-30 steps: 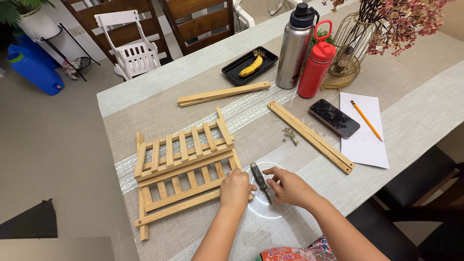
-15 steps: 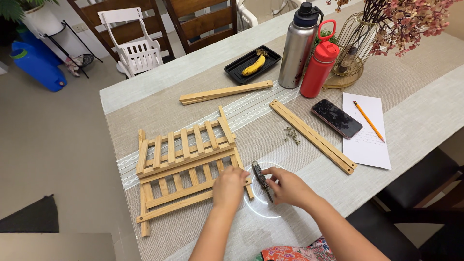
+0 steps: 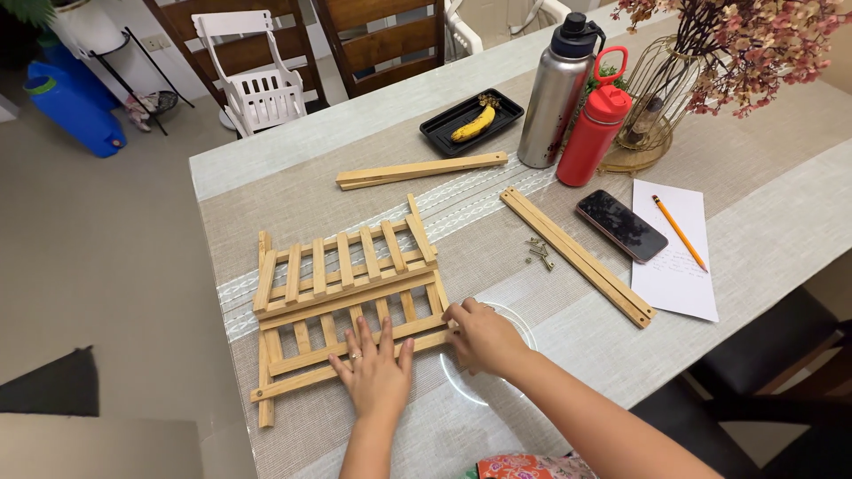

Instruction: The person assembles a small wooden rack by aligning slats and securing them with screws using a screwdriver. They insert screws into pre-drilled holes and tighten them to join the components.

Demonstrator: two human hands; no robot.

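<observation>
On the black tray (image 3: pixel 441 130) lies a banana (image 3: pixel 471 125); both hands' fingers (image 3: pixel 366 340) spread flat on slats (image 3: pixel 346 293).

Open bench (image 3: pixel 781 222) lies along the left edge and between the slatted wooden rack (image 3: pixel 346 293) and the long wooden strip (image 3: pixel 577 255), though loose screws (image 3: pixel 538 253) dot that gap, while the far right corner is crowded by bottles (image 3: pixel 577 98), a wire vase (image 3: pixel 652 106), a phone (image 3: pixel 621 225) and paper (image 3: pixel 674 257).
</observation>
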